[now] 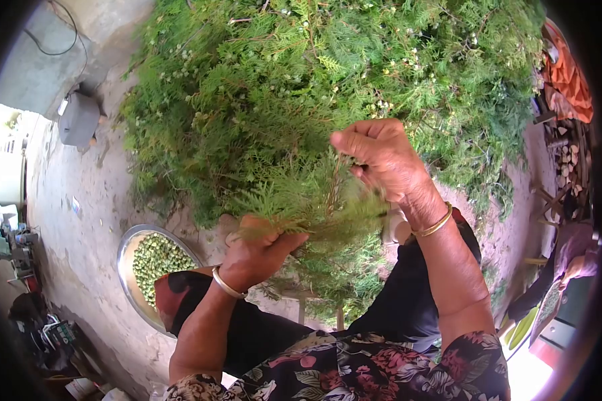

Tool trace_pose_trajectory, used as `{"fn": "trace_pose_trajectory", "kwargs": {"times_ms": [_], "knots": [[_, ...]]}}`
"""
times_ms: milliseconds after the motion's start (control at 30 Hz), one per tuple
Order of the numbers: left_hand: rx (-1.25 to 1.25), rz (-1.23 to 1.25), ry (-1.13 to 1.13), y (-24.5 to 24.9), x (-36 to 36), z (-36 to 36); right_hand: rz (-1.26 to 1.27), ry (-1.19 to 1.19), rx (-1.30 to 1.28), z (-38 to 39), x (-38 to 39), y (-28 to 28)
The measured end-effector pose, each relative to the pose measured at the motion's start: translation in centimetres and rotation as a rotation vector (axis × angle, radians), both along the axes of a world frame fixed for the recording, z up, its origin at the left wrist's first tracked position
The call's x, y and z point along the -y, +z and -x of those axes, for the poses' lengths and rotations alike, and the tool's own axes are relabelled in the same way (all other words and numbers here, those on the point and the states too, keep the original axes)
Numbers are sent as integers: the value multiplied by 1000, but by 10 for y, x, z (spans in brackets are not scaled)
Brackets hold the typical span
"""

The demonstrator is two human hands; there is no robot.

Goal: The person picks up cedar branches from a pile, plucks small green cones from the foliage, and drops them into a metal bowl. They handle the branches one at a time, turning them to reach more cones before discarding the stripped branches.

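Observation:
A leafy evergreen sprig [330,194] with flat, scale-like foliage is held up in front of me, partly smeared by motion. My right hand [384,157] pinches its stem from above, thumb against curled fingers. Lower and to the left, my left hand [257,252] is closed on the sprig's foliage; its fingertips are partly covered by leaves. Behind both hands rises a big heap of cut evergreen branches [261,87] dotted with small pale green cones. By my left knee stands a metal basin [123,267] holding many small green cones [159,260].
More cut greenery [361,274] lies between my knees. A grey container [79,120] stands on the concrete floor at the left. Tools and dark clutter [43,327] sit at the lower left. At the right are stacked firewood [568,157] and an orange cloth [568,73].

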State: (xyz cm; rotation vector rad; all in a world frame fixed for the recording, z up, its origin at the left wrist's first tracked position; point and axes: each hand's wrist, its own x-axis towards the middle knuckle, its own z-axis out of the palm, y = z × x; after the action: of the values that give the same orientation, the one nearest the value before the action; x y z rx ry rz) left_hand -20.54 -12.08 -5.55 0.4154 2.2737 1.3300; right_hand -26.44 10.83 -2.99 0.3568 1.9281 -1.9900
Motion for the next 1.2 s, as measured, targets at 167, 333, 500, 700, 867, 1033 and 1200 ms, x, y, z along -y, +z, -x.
{"fn": "trace_pose_trajectory", "kwargs": {"times_ms": [167, 333, 500, 700, 867, 1033, 1200], "knots": [[-400, -134, -68, -5, -1, 4, -57, -164, -97, 4, 0, -16], [-208, -27, -580, -15, -7, -6, 562, -460, -63, 16, -38, -4], [-387, 177, -383, -31, -20, -14, 905, -399, 39, 4, -31, 11], [-542, 166, -227, -30, -35, -11, 881, -410, 62, -8, 35, 54], [-383, 178, -352, -26, -41, -18, 917, -102, 52, -27, 133, 87], [-410, 139, -212, -30, -26, -13, 848, 250, 116, -67, 269, 101], [-377, 160, -226, -24, -22, -4, 824, 400, 175, -87, 361, 86]]}}
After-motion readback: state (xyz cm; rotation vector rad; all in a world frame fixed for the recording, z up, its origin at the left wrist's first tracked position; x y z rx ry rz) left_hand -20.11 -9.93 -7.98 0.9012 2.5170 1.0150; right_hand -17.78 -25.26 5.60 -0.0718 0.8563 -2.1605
